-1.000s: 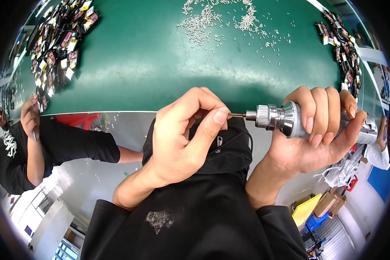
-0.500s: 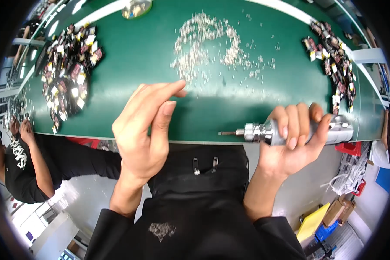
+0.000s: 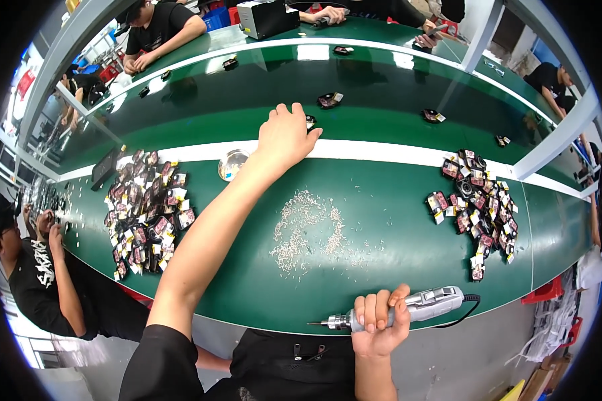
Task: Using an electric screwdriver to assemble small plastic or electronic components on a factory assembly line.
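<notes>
My left hand [image 3: 286, 139] is stretched far forward, past the white rail and over the green belt. Its thumb and fingers are apart. A small black part with a white label [image 3: 310, 122] shows between thumb and forefinger, mostly covered by the hand. Near the front edge of the table, my right hand [image 3: 379, 317] is closed around a grey electric screwdriver [image 3: 436, 301]. The tool lies sideways, bit to the left, cord trailing at the right. Between my hands, many small silvery pins or screws [image 3: 294, 230] are scattered on the green table [image 3: 381, 274].
Piles of black labelled parts lie at left [image 3: 144, 214] and right [image 3: 478, 207]. A round clear dish [image 3: 233, 164] stands by the white rail [image 3: 381, 150]. More parts [image 3: 329, 100] sit on the belt. Grey frame posts [image 3: 556, 144] rise at the sides. Co-workers sit opposite and at left.
My left hand has gone from above the near table out over the belt. The view has tilted up, showing the belt and people opposite. The screwdriver stays in my right hand.
</notes>
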`<state>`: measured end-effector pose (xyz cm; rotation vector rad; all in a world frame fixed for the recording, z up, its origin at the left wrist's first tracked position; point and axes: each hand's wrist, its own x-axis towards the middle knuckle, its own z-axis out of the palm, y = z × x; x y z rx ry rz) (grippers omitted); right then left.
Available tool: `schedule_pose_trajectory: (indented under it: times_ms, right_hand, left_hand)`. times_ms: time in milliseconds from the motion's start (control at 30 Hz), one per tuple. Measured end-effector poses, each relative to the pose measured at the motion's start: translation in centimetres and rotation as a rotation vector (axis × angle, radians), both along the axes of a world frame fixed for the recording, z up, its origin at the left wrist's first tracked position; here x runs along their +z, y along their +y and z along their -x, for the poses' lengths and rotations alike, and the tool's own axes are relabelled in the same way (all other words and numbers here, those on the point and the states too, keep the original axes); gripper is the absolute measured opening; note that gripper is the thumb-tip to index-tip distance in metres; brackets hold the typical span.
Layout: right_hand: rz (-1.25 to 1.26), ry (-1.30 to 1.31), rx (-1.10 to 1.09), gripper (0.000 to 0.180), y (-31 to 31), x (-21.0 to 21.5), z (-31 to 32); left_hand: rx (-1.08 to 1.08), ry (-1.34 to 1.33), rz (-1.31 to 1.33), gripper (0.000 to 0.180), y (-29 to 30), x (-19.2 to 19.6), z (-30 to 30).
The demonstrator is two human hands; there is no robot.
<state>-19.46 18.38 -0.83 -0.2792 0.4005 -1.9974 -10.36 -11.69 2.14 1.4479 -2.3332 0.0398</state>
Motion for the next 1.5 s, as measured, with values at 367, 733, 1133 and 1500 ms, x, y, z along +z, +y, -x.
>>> schedule_pose_trajectory:
  times_ms: [367, 733, 1133, 1500]
  right_hand:
    - [0.044, -0.024, 0.066, 0.013, 0.7, -0.7, 0.3]
    - [0.035, 0.022, 0.215, 0.016, 0.5, -0.2, -2.0]
    - [-0.258, 0.198, 0.461, 0.013, 2.3, 0.7, -10.8]
    - [-0.341, 0.141, 0.436, 0.006, 3.3, -0.2, -11.7]
  left_hand:
    - [-0.295, 0.222, -0.078, 0.033, 4.8, 0.8, -6.0]
    - [-0.326, 0.244, -0.233, 0.036, 23.3, -0.5, -16.3]
    - [-0.253, 0.198, -0.161, 0.022, 23.5, -0.7, -15.7]
    - [-0.484, 0.102, -0.084, 0.030, 24.1, -1.4, -15.6]
